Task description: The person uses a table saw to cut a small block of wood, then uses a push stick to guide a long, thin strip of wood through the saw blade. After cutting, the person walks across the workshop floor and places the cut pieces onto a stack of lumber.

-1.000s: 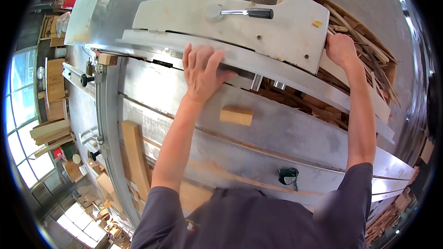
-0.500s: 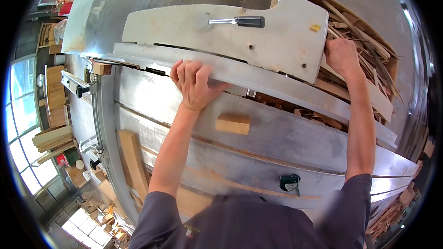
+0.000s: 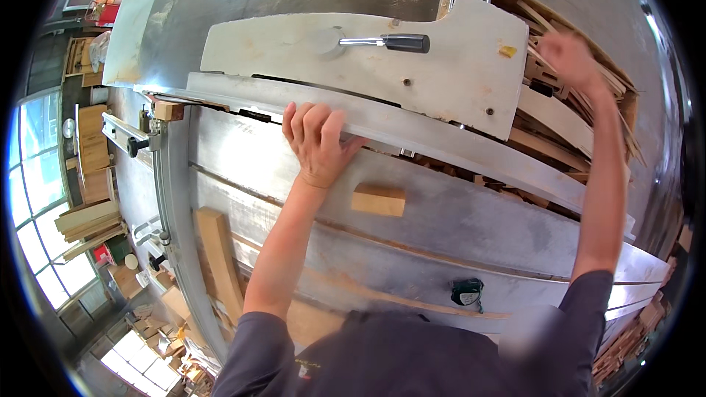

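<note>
Beside the broad grey steel table (image 3: 471, 224), the long pale metal rail (image 3: 441, 134) is sitting nearly closed up, a narrow gap (image 3: 482, 179) remaining; our left hand (image 3: 318, 143) is resting bunched fingers on it, our right hand (image 3: 570, 62) hovering, fingers too blurred to tell.

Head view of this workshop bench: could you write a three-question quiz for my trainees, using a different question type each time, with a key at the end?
1. Multiple choice. What does the left hand touch?
a) the tape measure
b) the long grey rail
c) the small wooden block

2. True or false. The lever's black handle is toward the right of the picture, its bright metal shaft toward the left.

3. Fill in the missing word. In the picture, the blurred right hand appears in front of a pile of thin ____ strips.

Key: 1. b; 2. true; 3. wooden
</note>
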Demonstrator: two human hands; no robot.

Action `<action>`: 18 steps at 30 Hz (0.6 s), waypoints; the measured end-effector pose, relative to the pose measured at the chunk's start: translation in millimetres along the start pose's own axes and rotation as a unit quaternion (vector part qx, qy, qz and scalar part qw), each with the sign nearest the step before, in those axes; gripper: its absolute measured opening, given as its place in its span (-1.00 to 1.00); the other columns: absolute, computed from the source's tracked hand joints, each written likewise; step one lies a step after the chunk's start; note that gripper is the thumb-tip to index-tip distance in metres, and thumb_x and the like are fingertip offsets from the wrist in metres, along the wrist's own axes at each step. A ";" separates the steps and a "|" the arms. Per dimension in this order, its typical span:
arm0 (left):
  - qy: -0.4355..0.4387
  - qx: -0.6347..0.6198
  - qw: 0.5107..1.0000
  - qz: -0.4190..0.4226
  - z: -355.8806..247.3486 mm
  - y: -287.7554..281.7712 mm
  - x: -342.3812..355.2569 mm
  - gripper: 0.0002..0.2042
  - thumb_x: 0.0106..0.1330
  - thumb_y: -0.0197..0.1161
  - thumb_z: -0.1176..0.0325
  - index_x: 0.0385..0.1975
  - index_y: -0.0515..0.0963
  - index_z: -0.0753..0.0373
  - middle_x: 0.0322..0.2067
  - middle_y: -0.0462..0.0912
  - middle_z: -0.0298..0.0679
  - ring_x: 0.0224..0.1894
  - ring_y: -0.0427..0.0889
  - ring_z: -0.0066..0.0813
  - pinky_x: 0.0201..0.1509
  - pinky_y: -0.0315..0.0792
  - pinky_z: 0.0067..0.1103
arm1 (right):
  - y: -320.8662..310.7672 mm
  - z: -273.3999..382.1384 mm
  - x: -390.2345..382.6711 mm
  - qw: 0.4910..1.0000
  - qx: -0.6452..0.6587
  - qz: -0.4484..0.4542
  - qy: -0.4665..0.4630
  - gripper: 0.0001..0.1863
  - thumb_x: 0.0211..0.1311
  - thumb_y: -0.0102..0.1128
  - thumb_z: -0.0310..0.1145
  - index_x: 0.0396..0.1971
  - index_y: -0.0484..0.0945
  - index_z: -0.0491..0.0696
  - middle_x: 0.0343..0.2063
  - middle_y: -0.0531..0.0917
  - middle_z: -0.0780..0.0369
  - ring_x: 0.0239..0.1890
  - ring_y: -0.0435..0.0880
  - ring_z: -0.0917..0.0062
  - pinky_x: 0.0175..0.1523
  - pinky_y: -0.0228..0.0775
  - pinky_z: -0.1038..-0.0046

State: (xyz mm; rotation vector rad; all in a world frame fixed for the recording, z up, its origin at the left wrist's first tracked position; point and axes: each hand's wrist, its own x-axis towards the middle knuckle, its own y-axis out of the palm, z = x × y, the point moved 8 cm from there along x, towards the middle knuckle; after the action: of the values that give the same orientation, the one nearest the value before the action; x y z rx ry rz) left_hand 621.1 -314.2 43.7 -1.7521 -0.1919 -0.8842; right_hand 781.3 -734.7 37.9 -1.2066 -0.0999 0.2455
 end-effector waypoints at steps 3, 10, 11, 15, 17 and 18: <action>0.008 -0.040 0.999 -0.006 -4.4 7.1 8.4 -0.39 -0.06 0.58 -0.05 -0.10 0.43 0.08 -0.10 0.47 -0.26 0.04 0.44 -0.17 0.36 0.15 -0.09 | -34.2 -93.2 65.8 0.758 0.636 0.111 0.094 -0.70 0.44 0.15 -0.09 -0.51 0.48 0.13 -0.65 0.31 0.52 -0.57 0.25 0.79 -0.45 0.15 0.57; -0.005 -0.027 1.000 -0.007 -0.1 4.6 4.9 -0.32 -0.24 0.64 0.01 -0.12 0.43 0.08 -0.11 0.47 -0.28 0.04 0.43 -0.18 0.35 0.16 -0.09 | 60.5 32.7 96.5 0.953 0.265 0.126 0.069 -0.52 0.47 0.03 0.00 -0.38 0.66 -0.12 -0.51 0.60 0.41 -0.47 0.46 0.76 -0.32 0.35 0.52; -0.007 -0.026 1.000 -0.009 -1.0 4.6 5.7 -0.32 -0.25 0.64 0.02 -0.12 0.42 0.08 -0.11 0.47 -0.28 0.04 0.43 -0.18 0.34 0.16 -0.09 | 61.0 22.4 99.4 0.952 0.257 0.134 0.096 -0.53 0.47 0.03 0.00 -0.38 0.67 -0.11 -0.50 0.61 0.40 -0.45 0.47 0.73 -0.28 0.37 0.50; -0.021 -0.049 0.999 -0.004 10.9 0.7 -3.3 -0.34 -0.21 0.61 -0.02 -0.14 0.42 0.10 -0.11 0.46 -0.24 0.01 0.42 -0.12 0.28 0.18 -0.06 | 64.9 -8.1 126.0 0.942 0.256 0.163 0.140 -0.54 0.46 0.07 0.01 -0.37 0.72 -0.08 -0.46 0.65 0.34 -0.36 0.54 0.66 -0.14 0.41 0.47; -0.027 -0.046 0.999 0.001 6.4 7.1 0.5 -0.44 0.03 0.42 -0.18 -0.16 0.44 0.11 -0.12 0.45 -0.16 0.02 0.41 -0.08 0.22 0.21 -0.05 | 67.8 29.6 107.0 0.891 0.416 0.145 0.107 -0.54 0.46 0.09 -0.04 -0.36 0.72 -0.14 -0.42 0.67 0.37 -0.31 0.55 0.70 -0.09 0.41 0.49; -0.015 -0.044 0.999 -0.010 4.9 0.5 4.2 -0.46 0.12 0.36 -0.21 -0.18 0.45 0.11 -0.16 0.47 -0.21 0.00 0.45 -0.12 0.25 0.21 -0.07 | 73.9 23.9 109.0 0.890 0.429 0.139 0.063 -0.55 0.47 0.08 -0.06 -0.35 0.73 -0.15 -0.41 0.69 0.38 -0.32 0.56 0.73 -0.12 0.41 0.51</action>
State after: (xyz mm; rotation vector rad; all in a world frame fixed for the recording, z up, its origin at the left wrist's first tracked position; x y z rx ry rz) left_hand 626.5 -311.3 45.5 -1.8494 -0.1923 -0.8933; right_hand 872.0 -662.0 -28.4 -0.3396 0.2797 0.4074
